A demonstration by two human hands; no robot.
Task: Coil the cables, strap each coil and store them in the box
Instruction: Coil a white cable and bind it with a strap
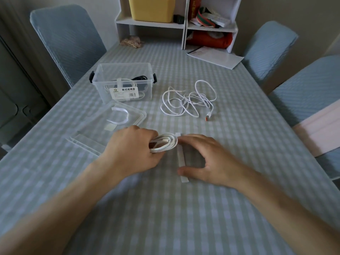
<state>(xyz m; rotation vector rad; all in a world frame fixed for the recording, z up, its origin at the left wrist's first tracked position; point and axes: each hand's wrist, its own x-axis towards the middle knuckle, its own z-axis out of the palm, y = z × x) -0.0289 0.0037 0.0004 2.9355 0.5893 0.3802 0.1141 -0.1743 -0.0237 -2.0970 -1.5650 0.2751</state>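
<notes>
My left hand [131,148] grips a small white cable coil [165,142] and holds it down on the table over a flat white strap [181,157]. My right hand [204,159] hovers at the strap, fingertips near its far end by the coil and thumb by its near end; whether it touches is unclear. A loose white cable [187,100] with an orange-tipped plug lies tangled further back. The clear plastic box [125,70] stands open at the left rear with strapped cables, white and black, inside.
The box's clear lid [136,115] lies in front of the box with a curled white strap [119,116] on it. Blue chairs stand at the left and right table edges. A white shelf unit [184,24] and papers [215,57] occupy the far end.
</notes>
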